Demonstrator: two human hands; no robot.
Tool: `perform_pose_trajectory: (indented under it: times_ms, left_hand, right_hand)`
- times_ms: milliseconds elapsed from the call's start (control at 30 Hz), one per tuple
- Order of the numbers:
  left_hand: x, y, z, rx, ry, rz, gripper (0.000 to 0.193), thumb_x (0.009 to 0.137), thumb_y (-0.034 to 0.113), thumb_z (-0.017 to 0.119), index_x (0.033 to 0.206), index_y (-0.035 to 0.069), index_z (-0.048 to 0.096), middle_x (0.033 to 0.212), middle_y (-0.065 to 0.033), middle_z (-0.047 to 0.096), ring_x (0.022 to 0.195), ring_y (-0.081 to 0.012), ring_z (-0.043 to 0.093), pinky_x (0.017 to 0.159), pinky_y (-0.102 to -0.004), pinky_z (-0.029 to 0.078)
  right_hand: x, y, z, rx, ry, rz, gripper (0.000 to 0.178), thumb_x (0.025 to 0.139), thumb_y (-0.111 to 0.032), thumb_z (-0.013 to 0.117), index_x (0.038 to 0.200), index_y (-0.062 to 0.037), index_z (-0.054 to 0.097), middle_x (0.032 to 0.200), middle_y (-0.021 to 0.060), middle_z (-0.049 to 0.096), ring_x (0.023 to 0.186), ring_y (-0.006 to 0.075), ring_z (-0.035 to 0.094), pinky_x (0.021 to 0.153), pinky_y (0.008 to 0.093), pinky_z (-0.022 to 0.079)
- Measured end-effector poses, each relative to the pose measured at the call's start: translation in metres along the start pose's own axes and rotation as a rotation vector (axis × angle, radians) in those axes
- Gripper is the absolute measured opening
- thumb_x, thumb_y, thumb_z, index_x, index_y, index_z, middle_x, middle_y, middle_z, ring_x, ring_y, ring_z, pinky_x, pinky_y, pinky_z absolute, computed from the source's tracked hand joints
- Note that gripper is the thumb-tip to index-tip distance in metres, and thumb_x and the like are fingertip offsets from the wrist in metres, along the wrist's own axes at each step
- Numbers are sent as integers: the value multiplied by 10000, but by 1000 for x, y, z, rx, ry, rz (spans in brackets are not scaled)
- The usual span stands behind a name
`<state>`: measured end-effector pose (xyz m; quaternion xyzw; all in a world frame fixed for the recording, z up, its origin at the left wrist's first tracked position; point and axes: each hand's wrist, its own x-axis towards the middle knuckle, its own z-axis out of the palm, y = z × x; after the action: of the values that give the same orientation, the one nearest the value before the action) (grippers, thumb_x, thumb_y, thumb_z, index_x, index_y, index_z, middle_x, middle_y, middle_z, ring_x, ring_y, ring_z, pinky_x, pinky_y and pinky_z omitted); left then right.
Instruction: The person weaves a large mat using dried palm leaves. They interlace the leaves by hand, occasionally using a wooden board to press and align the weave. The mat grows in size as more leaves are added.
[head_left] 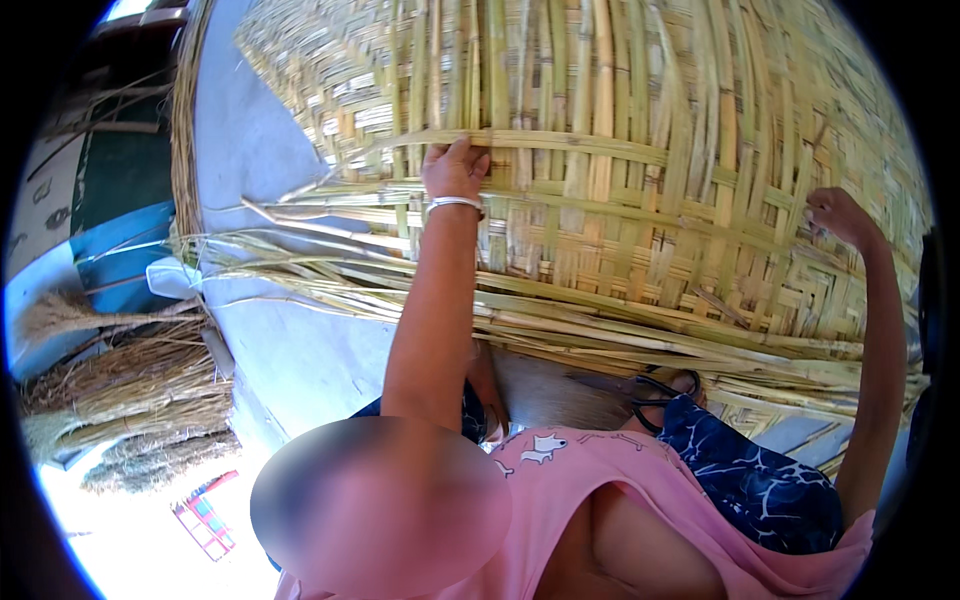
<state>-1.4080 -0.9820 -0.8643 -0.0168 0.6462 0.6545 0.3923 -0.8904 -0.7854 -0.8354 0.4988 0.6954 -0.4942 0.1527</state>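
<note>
1. Pale floor (300, 365), dry grass bundles (120, 385) heaped at left.
2. Loose strips (640, 335) between sandaled foot (672, 388) and woven mat (590, 210), spread ahead.
3. Long strip (560, 140) aligned left to right across slats (602, 70) pointing away.
4. Pinching it in left hand (457, 168); cannot tell contents of curled right hand (838, 213).

Along the left side of the frame I have a dark green panel (125, 170) above a blue one, with a small whitish translucent container (173, 279) just right of the blue panel (128, 243). Below these, at the left edge, I can make out a tan, bushy brush-like bundle (55, 318) and, under it, heaps of dried stalks (125, 395). I see pale blue-grey floor (270, 365) left of centre and a red-framed, grid-patterned object (208, 515) in the glare at lower left.
</note>
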Motion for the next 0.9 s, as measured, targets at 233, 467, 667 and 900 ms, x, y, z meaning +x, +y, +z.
perform_pose_trajectory:
  times_ms: [233, 467, 667, 900]
  left_hand:
    - [6, -5, -5, 6, 48, -119, 192, 846, 89, 612, 1005, 74, 506, 897, -104, 581, 794, -273, 615, 637, -402, 525]
    - [11, 0, -4, -85, 89, -244, 144, 925, 203, 482, 947, 64, 508, 822, -95, 593, 627, -215, 568, 554, -354, 479]
    - [12, -3, 2, -181, 202, -174, 167, 931, 216, 470, 905, 67, 541, 751, -85, 589, 611, -208, 547, 510, -322, 469]
    - [41, 20, -23, -56, 239, -17, 153, 929, 223, 472, 906, 86, 536, 718, -67, 575, 594, -198, 555, 457, -307, 447]
  right_hand:
    - [14, 40, -1, 81, 85, -83, 255, 869, -261, 571, 761, -37, 516, 667, 2, 462, 618, 105, 459, 583, 285, 409]
    - [16, 46, 2, -13, 110, -122, 268, 877, -291, 535, 757, -62, 467, 643, -8, 370, 593, 102, 359, 573, 296, 352]
    - [11, 39, 10, -15, 204, -162, 262, 873, -269, 526, 747, -53, 449, 647, 3, 367, 600, 121, 350, 573, 312, 336]
    - [-4, 27, 7, -41, 213, -114, 249, 890, -246, 503, 790, -18, 489, 673, 11, 415, 626, 124, 397, 590, 320, 361]
